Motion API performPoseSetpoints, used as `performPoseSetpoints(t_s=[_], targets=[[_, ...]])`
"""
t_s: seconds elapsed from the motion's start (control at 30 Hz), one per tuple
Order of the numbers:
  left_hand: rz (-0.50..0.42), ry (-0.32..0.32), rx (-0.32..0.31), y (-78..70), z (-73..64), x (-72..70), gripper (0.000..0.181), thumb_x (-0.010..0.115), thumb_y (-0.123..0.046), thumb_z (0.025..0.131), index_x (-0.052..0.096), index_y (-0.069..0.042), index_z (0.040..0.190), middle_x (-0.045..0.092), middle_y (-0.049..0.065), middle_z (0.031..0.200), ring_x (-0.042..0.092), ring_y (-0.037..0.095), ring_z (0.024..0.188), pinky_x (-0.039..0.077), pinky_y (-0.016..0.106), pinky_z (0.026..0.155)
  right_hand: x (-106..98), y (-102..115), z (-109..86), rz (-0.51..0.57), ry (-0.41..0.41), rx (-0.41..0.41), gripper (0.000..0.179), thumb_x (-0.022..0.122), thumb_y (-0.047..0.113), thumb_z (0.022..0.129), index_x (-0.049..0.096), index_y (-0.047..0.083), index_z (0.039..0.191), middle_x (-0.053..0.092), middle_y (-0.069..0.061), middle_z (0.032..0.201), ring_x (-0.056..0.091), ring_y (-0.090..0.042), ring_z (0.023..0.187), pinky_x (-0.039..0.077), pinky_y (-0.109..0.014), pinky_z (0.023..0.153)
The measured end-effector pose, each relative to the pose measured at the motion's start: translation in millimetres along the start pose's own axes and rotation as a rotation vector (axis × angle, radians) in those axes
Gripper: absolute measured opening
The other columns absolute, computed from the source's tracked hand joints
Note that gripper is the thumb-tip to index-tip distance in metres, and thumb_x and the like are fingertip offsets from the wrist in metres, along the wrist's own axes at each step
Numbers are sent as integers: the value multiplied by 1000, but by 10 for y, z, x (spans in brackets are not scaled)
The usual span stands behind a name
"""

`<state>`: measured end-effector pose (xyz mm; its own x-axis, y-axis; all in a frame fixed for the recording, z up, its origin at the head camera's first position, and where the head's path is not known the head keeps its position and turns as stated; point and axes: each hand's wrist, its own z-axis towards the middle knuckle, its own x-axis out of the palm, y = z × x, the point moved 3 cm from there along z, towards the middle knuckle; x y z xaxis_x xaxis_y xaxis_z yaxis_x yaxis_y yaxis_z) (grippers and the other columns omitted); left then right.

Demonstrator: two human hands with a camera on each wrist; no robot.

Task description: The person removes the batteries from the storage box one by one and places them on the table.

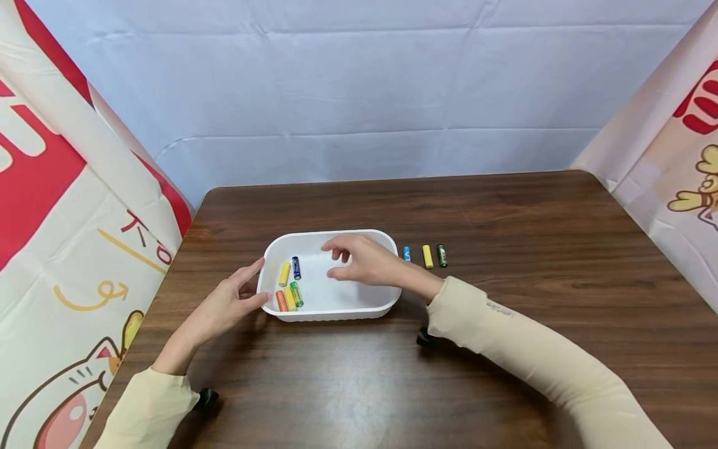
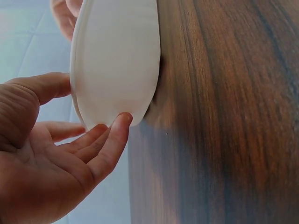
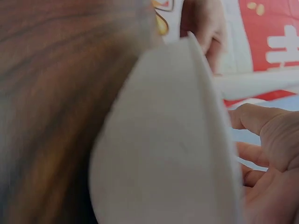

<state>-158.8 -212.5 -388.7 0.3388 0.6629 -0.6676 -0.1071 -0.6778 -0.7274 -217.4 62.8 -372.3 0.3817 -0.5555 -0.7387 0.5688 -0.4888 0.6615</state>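
Observation:
A white plastic tray [image 1: 336, 315] stands on the table, with several batteries at its left end. Among them are a dark blue battery [image 1: 296, 267], an orange battery [image 1: 282, 300] and a green battery [image 1: 296, 294], besides yellow ones. My left hand [image 1: 227, 302] holds the tray's left end, thumb at the rim and fingertips against the outer wall. Over the tray's right half hovers my right hand [image 1: 364, 259], fingers loosely bent and nothing visible between them. To the right of the tray lie a blue battery [image 1: 406, 254], a yellow battery [image 1: 428, 256] and a dark green battery [image 1: 442, 255].
The brown wooden table [image 1: 533, 249] extends well to the right of the tray. A pale cloth [image 1: 364, 93] hangs behind it, and printed cloths hang at both sides. Small black objects [image 1: 426, 338] show beside both sleeves.

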Motion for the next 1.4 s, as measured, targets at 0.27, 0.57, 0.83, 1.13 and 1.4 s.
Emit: performPoseSetpoints(t_s=[0.27,0.57,0.83,1.13,1.4], targets=[[7,-9,28,5,2,4,76,69,-17,100,27,2,161,43,30,152,60,40,123,52,52,98,398,86,227,39,83,24,42,80,10,89,68,-4,127,69,-10,97,59,-16,84,47,-21,75],[3,-6,28,1,5,-3,77,70,-18,100,27,2,161,44,30,151,60,41,123,53,52,97,614,118,372,48,188,117,39,82,12,88,70,1,124,62,-2,87,52,-11,78,42,-21,73],[1,0,30,-1,4,-4,77,69,-20,101,26,3,161,44,30,150,60,40,122,54,49,95,700,95,413,40,201,143,43,85,13,86,69,2,124,61,-1,85,50,-9,76,40,-21,71],[-2,-7,24,3,-11,-11,77,69,-18,100,27,3,161,43,30,151,60,40,123,53,50,97,744,107,403,-18,188,151,45,86,17,85,69,5,126,66,-6,95,53,-12,83,43,-25,78],[-8,-10,44,-17,-5,2,76,70,-16,100,27,5,160,48,30,147,62,38,119,55,42,92,787,109,402,-99,202,184,52,87,26,86,68,8,131,63,2,94,55,-12,86,44,-25,79]])
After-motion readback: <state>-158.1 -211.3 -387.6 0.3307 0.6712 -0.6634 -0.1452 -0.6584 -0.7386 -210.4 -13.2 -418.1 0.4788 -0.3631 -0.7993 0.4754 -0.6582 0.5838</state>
